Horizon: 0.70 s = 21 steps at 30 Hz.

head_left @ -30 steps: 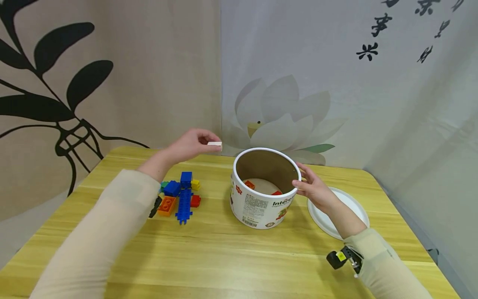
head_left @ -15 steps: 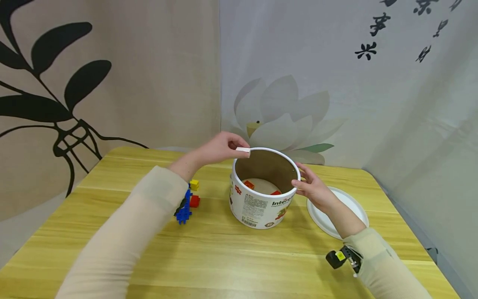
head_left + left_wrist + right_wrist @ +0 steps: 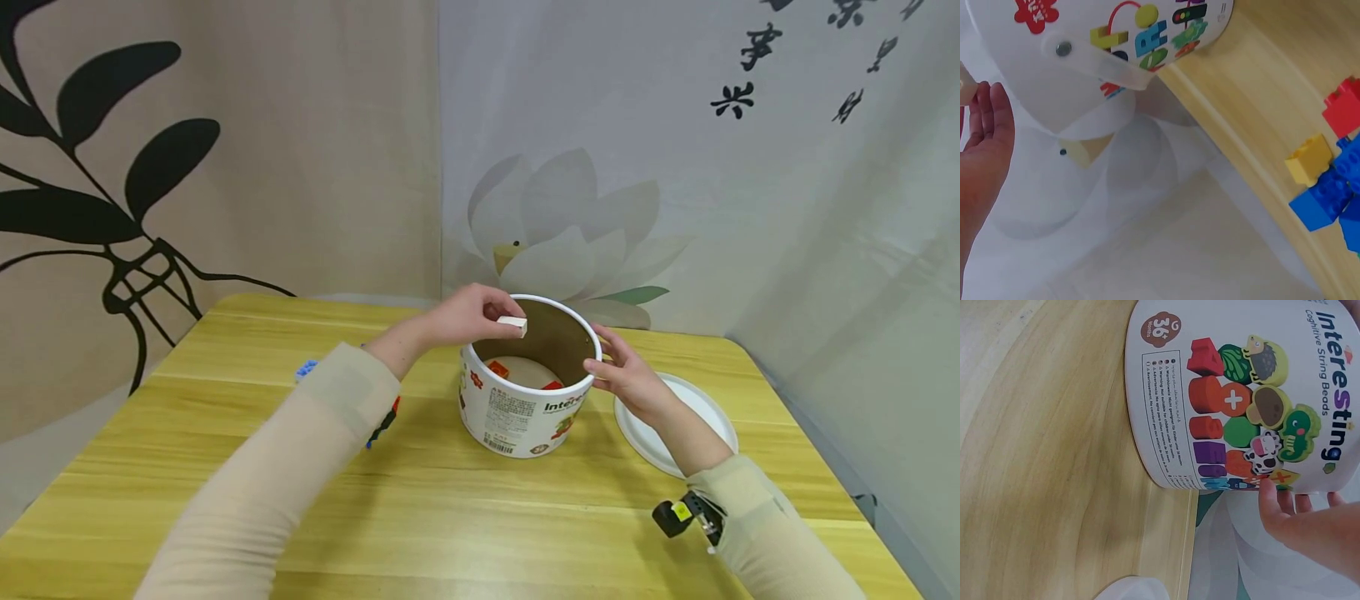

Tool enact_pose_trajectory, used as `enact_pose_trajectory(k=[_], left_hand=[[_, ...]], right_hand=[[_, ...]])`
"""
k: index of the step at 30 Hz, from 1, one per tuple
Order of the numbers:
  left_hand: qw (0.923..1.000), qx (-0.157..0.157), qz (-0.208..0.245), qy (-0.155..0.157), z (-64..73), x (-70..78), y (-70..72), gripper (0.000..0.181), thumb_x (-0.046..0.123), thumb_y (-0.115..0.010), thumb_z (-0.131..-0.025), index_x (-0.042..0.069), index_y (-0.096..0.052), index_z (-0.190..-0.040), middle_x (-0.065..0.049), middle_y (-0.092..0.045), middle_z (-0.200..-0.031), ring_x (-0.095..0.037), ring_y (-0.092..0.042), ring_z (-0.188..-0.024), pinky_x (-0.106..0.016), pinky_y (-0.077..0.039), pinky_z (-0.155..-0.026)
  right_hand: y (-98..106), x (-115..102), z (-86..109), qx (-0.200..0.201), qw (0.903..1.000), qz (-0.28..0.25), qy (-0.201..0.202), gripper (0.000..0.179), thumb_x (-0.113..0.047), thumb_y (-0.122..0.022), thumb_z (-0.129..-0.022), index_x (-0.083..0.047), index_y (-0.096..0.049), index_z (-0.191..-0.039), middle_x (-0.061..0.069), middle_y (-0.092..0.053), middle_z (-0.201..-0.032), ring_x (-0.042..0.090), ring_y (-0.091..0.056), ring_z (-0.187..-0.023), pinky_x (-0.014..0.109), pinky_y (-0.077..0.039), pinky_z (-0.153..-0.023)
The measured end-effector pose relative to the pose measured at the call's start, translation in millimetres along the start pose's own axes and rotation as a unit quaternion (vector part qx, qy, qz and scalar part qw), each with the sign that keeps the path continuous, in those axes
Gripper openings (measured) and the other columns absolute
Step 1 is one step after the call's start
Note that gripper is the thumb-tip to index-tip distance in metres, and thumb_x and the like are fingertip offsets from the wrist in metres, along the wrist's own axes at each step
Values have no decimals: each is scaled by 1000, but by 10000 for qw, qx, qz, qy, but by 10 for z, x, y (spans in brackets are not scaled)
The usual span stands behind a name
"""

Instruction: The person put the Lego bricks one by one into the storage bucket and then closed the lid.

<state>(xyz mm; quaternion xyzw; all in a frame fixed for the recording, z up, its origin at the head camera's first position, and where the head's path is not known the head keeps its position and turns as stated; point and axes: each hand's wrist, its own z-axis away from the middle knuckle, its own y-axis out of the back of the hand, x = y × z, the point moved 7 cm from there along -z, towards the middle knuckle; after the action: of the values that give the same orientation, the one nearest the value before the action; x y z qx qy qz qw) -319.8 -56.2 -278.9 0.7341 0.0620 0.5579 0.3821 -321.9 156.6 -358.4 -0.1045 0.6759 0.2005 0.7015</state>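
Observation:
My left hand [image 3: 476,317] pinches a small white toy block [image 3: 513,326] between thumb and fingers, over the left part of the bucket's opening. The bucket [image 3: 517,417] is white and round, printed with toy pictures, and stands upright on the table. A few red-orange blocks [image 3: 498,369] lie on its floor. At the bucket's right side, my right hand [image 3: 626,375] holds the rim, thumb over the edge and fingers on the outer wall. In the left wrist view the white block [image 3: 966,87] shows at the left edge, partly cut off.
Left of the bucket lies a group of toy bricks, mostly hidden by my left sleeve in the head view; blue [image 3: 1319,203], yellow [image 3: 1309,159] and red [image 3: 1342,107] ones show. A round white lid [image 3: 705,408] lies flat on the right. A printed curtain [image 3: 337,167] hangs behind the table.
My left hand has moved right with the white block, from left of the bucket to over its opening, and slightly down. My right hand has stayed at the rim.

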Motion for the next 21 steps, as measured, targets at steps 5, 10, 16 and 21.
enact_pose_trajectory(k=[5, 10, 16, 21], left_hand=[[10000, -41, 84, -12, 8, -13, -45, 26, 18, -69, -84, 6, -66, -107, -8, -67, -104, -17, -61, -95, -26, -49, -86], [9997, 119, 179, -108, 36, -51, 34, 28, 16, -68, -85, 4, -65, -111, -11, -65, -113, -20, -60, -100, -30, -49, -89], [9980, 593, 206, -75, 192, -236, 340, 27, 16, -67, -85, 2, -64, -109, -12, -66, -105, -21, -60, -93, -31, -50, -84], [9942, 960, 141, 464, 437, -587, 647, 32, 24, -64, -89, 5, -62, -114, -11, -63, -112, -23, -57, -100, -35, -48, -89]], right_hand=[[-9, 11, -5, 3, 10000, -53, 10, 74, -13, -56, -92, -8, -10, -150, 25, -16, -149, 18, -44, -115, 21, -48, -84], [-3, 27, -19, 17, 10000, -27, -18, 74, -13, -56, -93, -8, -10, -150, 25, -16, -149, 20, -43, -116, 20, -48, -83], [-9, 19, -29, 12, 10000, -15, -17, 73, -13, -56, -93, -8, -11, -150, 24, -17, -149, 22, -42, -118, 20, -47, -83], [6, 7, -15, 2, 10000, 9, -6, 73, -14, -56, -93, -8, -10, -150, 25, -17, -148, 17, -45, -114, 20, -47, -83]])
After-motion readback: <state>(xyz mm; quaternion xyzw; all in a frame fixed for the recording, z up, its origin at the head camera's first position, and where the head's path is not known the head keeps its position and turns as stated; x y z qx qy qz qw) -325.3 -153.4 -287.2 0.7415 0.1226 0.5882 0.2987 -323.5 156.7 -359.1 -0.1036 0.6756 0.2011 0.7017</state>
